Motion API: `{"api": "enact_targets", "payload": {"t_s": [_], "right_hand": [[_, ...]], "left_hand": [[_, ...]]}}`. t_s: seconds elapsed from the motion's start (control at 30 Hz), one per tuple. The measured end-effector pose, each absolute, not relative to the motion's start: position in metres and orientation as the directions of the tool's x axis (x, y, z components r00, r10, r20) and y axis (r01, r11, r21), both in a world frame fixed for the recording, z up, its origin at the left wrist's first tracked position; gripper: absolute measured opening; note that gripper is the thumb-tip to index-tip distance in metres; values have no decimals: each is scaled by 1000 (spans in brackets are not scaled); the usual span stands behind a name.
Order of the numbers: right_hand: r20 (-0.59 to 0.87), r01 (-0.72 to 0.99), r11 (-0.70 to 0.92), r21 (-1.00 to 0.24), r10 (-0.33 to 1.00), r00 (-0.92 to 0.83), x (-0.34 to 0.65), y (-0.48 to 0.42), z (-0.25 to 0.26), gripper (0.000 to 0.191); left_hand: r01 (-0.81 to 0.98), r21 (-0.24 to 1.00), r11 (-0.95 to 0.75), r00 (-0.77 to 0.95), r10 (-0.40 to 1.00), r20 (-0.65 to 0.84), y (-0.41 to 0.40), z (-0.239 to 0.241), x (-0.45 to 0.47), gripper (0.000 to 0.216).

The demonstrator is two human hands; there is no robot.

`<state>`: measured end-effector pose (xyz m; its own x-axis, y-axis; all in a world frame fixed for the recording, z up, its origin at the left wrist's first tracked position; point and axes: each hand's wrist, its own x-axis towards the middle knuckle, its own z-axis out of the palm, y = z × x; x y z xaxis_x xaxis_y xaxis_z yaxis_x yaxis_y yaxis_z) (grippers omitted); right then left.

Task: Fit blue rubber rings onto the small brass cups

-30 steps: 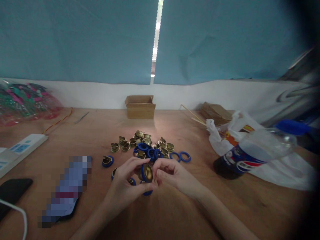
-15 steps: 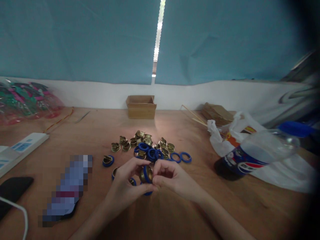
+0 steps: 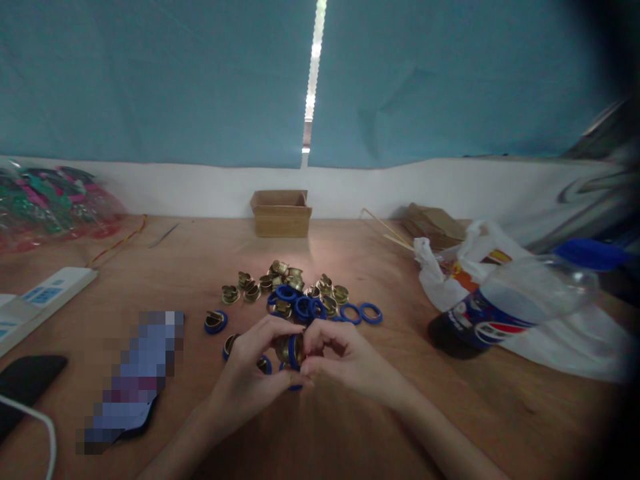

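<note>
Between my two hands is a round brass-coloured metal piece with a blue ring around it. My left hand grips the piece from the left, thumb below and fingers above. Pinched fingers of my right hand close on its right side at the ring. Beyond them lies a pile of brass-coloured pieces with loose blue rings in front and to the right. One brass piece seated in a blue ring rests at the left; several similar ones are partly hidden behind my left hand.
An open cardboard box stands by the back wall. At right, a cola bottle leans on a white plastic bag. To the left lie a blurred-out phone, a white power strip and a black object with a cable.
The ringed brass piece has turned slightly, so its ring now faces more edge-on. My right fingertips have shifted a little left against it. The things on the table stay where they were.
</note>
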<state>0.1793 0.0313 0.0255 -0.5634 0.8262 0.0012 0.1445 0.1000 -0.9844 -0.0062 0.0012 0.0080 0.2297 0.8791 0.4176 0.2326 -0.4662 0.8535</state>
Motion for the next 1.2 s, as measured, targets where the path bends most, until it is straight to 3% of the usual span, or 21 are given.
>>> {"api": "enact_targets", "payload": {"t_s": [0.27,0.63,0.83,1.2], "right_hand": [[221,318,480,-818,771,-597,184,32,29,26],[444,381,804,-458,577,-686,181,23,23,16],[519,425,855,-298,519,-680,179,17,26,28],[545,413,875,-252,481,-687,176,16,27,31]], "left_hand": [[255,824,-506,288,853,435,1,7,-7,41],[20,902,-431,288,867,407,4,5,-8,26],[-72,917,-391,265,879,396,4,-1,-8,26],[27,913,-407,242,889,389,2,0,-8,20]]}}
